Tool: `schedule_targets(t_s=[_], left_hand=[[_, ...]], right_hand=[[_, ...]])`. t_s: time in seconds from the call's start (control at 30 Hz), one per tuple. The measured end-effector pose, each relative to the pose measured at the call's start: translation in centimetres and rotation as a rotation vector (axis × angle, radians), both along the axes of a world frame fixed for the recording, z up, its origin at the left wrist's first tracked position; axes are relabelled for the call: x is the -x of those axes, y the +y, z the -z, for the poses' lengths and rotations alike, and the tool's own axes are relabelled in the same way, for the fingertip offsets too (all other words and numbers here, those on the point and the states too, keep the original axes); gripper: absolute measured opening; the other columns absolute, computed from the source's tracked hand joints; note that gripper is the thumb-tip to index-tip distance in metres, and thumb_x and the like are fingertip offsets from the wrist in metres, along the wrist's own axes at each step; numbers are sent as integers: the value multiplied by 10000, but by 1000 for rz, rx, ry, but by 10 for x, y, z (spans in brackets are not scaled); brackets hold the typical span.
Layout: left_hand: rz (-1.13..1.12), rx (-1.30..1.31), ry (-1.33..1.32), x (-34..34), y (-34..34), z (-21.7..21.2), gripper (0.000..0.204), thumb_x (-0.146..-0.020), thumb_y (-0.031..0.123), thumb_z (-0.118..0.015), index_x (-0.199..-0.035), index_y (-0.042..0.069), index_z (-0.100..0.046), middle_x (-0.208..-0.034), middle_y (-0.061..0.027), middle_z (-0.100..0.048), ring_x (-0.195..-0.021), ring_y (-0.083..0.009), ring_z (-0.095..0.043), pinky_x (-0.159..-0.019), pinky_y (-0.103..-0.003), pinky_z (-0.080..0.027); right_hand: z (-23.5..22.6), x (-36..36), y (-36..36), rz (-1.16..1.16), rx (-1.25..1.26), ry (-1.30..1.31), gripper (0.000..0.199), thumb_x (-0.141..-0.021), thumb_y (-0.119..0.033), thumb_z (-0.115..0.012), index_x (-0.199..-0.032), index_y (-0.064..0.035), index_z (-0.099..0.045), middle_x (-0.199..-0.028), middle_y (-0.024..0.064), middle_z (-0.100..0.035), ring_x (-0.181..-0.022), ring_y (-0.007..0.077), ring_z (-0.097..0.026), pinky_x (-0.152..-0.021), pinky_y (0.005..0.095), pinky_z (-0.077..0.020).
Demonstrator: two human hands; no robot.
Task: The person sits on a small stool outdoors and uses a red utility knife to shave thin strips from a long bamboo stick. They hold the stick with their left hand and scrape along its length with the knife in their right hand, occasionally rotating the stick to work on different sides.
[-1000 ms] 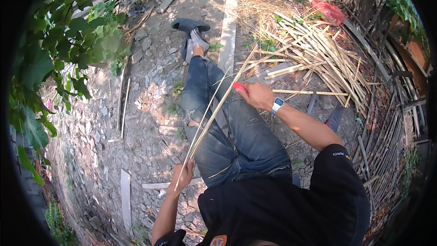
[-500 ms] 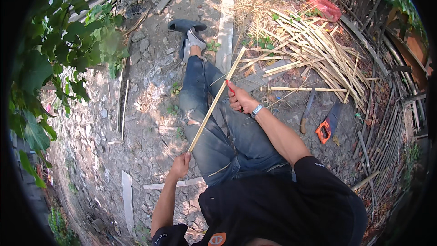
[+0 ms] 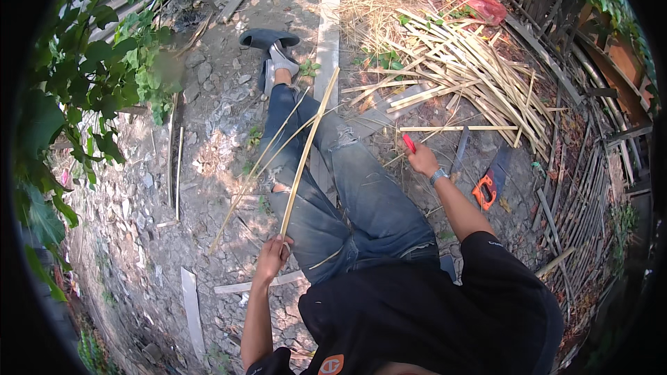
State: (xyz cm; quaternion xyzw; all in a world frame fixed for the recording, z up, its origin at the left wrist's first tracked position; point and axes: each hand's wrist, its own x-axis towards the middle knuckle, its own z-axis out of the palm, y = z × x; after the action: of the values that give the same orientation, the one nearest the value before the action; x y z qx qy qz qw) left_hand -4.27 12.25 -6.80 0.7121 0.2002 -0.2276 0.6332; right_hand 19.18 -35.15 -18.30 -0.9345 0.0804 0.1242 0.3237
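Observation:
My left hand is closed round the near end of a long bamboo strip. The strip slants up and away over my jeans, its far end past my knees. My right hand is out to the right of my legs, apart from the strip, its fingers wrapped round a small red tool. No blade can be made out on that tool. Thin pale slivers lie across my left leg and reach down toward the ground.
At the far right is a large pile of bamboo strips, with a red bag behind. A knife and an orange-handled saw lie right of my right hand. A board lies ahead; leafy vines hang at left.
My right hand has moved off the bamboo strip, to the right and slightly nearer, with the red tool. Thin slivers now hang across my left leg. The left hand keeps its hold.

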Motion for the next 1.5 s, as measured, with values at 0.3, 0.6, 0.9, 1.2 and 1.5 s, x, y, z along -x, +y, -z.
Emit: schedule_targets(t_s=[0.3,0.6,0.9,1.2,1.5], left_hand=[[65,211,-38,-50,-39,-57,527,-1037,69,-472,-1549,76,-352,-888,-50,-586,-574,-64,-419,-509,-227,-349],[527,489,-227,-140,-55,-92,741,-868,461,-610,-1393,-59,-565,-1382,-155,-605,-861,-167,-636,-710,-259,-479],[532,419,-376,-212,-49,-118,1077,-840,903,-373,-1391,-4,-557,-1346,-177,-635,-964,-174,-700,-674,-247,-510],[38,-234,-736,-240,-89,-107,278,-1046,200,-496,-1205,6,-616,-750,-65,-718,-611,-92,-599,-601,-269,-481],[345,-540,-902,-274,-122,-153,256,-969,182,-463,-1090,20,-620,-711,-87,-682,-657,-201,-653,-654,-355,-509]], right_hand=[[137,102,-140,512,462,95,730,-870,-428,-708,-1432,-45,-445,-1487,300,-362,-1353,485,-457,-1102,538,-429],[166,75,-150,624,493,259,451,-944,-286,-612,-1322,-57,-524,-1447,278,-448,-1246,425,-573,-1015,510,-498],[178,83,-141,634,387,270,786,-864,-303,-738,-1485,-55,-326,-1454,242,-507,-1328,400,-533,-1086,478,-472],[186,84,-113,715,69,49,341,-796,-182,-585,-1042,33,-684,-960,246,-712,-860,368,-712,-781,434,-550],[44,61,4,401,-411,-396,359,-937,-345,-640,-1029,1,-609,-736,111,-596,-687,214,-583,-646,372,-458]])
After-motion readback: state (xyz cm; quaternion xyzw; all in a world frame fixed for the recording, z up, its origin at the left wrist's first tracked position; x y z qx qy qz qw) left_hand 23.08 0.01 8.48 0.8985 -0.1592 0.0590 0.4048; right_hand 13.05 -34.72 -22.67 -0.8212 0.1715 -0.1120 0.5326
